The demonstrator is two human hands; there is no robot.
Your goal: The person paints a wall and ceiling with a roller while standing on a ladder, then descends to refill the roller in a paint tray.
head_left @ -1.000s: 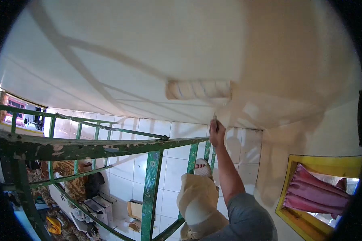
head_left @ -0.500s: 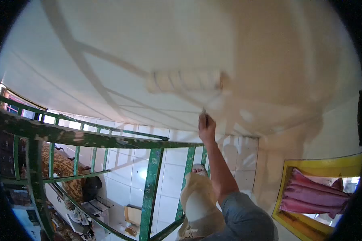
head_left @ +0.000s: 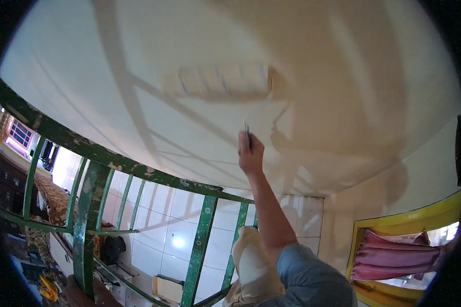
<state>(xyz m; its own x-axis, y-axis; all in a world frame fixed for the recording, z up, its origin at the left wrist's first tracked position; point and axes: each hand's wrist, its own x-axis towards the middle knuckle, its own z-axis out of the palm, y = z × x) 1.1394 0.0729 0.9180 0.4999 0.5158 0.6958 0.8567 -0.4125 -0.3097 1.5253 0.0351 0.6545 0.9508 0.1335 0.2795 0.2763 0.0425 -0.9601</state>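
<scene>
The right hand (head_left: 251, 151) is closed around the handle (head_left: 245, 126), pointing up the view toward the paint roller (head_left: 221, 80) at the pale wall (head_left: 225, 30), its long axis running nearly left-right.

White tiled floor (head_left: 182, 212), pale box (head_left: 167, 290), perhaps a dark bag (head_left: 112, 249)

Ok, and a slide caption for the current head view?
Right hand holding a cream, striped cylindrical paint roller up at a pale wall, near a chipped green slatted frame.
</scene>
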